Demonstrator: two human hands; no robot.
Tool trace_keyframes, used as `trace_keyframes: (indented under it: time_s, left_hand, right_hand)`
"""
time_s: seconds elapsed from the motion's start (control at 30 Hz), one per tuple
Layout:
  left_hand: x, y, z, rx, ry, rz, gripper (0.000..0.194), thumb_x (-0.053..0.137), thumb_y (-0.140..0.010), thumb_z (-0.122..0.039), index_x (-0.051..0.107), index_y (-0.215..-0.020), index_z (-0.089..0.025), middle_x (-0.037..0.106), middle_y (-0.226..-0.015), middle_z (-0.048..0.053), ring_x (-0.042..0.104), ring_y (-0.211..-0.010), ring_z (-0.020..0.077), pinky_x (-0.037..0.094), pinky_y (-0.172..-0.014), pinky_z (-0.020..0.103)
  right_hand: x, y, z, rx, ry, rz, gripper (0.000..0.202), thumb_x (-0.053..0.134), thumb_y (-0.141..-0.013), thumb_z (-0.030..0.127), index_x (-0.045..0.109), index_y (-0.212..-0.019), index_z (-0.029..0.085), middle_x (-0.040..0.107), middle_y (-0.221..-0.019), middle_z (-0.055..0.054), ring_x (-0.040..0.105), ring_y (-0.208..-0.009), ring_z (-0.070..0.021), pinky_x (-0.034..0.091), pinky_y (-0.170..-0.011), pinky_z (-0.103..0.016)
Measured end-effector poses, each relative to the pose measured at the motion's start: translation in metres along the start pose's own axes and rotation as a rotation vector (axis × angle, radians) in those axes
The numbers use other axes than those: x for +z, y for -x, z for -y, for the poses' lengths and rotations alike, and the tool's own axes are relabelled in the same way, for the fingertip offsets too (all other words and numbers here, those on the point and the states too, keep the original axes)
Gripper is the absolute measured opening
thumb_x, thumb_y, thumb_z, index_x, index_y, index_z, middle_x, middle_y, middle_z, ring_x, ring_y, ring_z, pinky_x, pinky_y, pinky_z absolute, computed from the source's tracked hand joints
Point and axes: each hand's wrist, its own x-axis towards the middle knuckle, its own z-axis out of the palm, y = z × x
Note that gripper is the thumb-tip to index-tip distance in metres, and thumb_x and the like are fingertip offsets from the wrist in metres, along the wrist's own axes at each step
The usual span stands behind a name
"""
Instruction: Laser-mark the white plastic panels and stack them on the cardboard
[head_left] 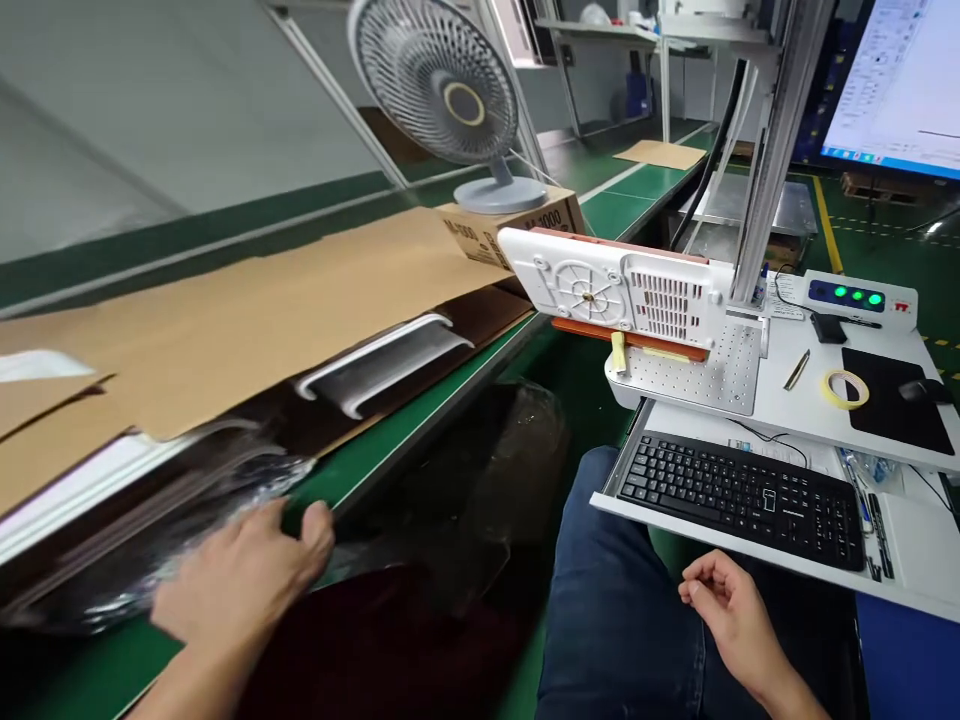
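My left hand (247,570) reaches over the near edge of the green bench, fingers stretched forward and thumb held apart. Beneath its fingertips lies clear plastic wrapping (217,525) around a dark, pale-edged piece; I cannot tell whether they touch. My right hand (727,610) rests near my thigh, its fingers curled in toward the thumb with nothing visible in them. Ahead stands a white plastic panel (555,285) with a round ribbed pattern and a slotted grille, held on edge in an orange fixture (585,328) on the perforated metal plate (724,370).
A keyboard (739,500) lies on the pulled-out drawer below the white machine table. Above it are a yellow tape roll (831,390), tweezers (796,370) and a mouse (926,390). Brown cardboard (247,330) covers white parts on the bench. A fan (501,195) stands on a carton (480,240).
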Motion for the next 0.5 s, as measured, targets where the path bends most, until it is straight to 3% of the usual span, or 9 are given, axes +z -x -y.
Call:
trace_keyframes:
  time_s: [0.07, 0.13, 0.27, 0.4, 0.5]
  left_hand:
    - [0.003, -0.006, 0.001, 0.039, -0.038, 0.054, 0.091, 0.042, -0.077, -0.051, 0.047, -0.162, -0.019, 0.06, -0.161, 0.025, 0.061, -0.142, 0.048, 0.049, -0.112, 0.057]
    - [-0.002, -0.013, 0.0, 0.071, -0.09, 0.065, 0.092, 0.042, -0.076, -0.05, 0.047, -0.161, -0.017, 0.06, -0.161, 0.026, 0.061, -0.143, 0.0466, 0.048, -0.114, 0.055]
    - [-0.021, -0.019, -0.012, 0.017, -0.152, 0.023, 0.066, 0.042, -0.08, -0.055, 0.069, -0.136, -0.032, 0.077, -0.14, 0.015, 0.069, -0.13, 0.0466, 0.056, -0.099, 0.054]
    - [-0.038, -0.007, -0.049, 0.102, 0.088, -0.059, 0.062, 0.036, -0.09, -0.067, 0.079, -0.122, -0.035, 0.083, -0.125, 0.009, 0.077, -0.111, 0.0448, 0.058, -0.084, 0.05]
    - [-0.045, 0.004, -0.09, 0.248, 0.389, -0.087, 0.058, 0.042, -0.09, -0.071, 0.083, -0.111, -0.036, 0.085, -0.095, 0.002, 0.079, -0.095, 0.0366, 0.057, -0.08, 0.042]
  right_hand:
    - [-0.001, 0.002, 0.0, -0.006, 0.021, 0.01, 0.064, 0.073, -0.095, 0.084, 0.072, -0.108, 0.022, 0.073, -0.106, -0.01, 0.07, -0.105, -0.0303, 0.055, -0.098, -0.045]
    - [-0.002, 0.004, 0.003, -0.017, 0.05, 0.015, 0.065, 0.071, -0.095, 0.086, 0.072, -0.108, 0.022, 0.073, -0.107, -0.01, 0.07, -0.106, -0.0311, 0.054, -0.098, -0.045]
    - [-0.007, 0.005, 0.007, -0.007, 0.057, -0.036, 0.07, 0.072, -0.091, 0.089, 0.073, -0.107, 0.021, 0.073, -0.106, -0.011, 0.07, -0.106, -0.0322, 0.054, -0.1, -0.046]
    - [-0.018, 0.002, 0.006, 0.018, 0.062, -0.106, 0.073, 0.077, -0.086, 0.09, 0.072, -0.107, 0.02, 0.074, -0.105, -0.013, 0.07, -0.104, -0.0331, 0.055, -0.1, -0.047]
    - [-0.029, -0.004, 0.006, 0.015, 0.088, -0.138, 0.072, 0.078, -0.085, 0.088, 0.071, -0.109, 0.02, 0.075, -0.106, -0.013, 0.07, -0.104, -0.0327, 0.056, -0.101, -0.047]
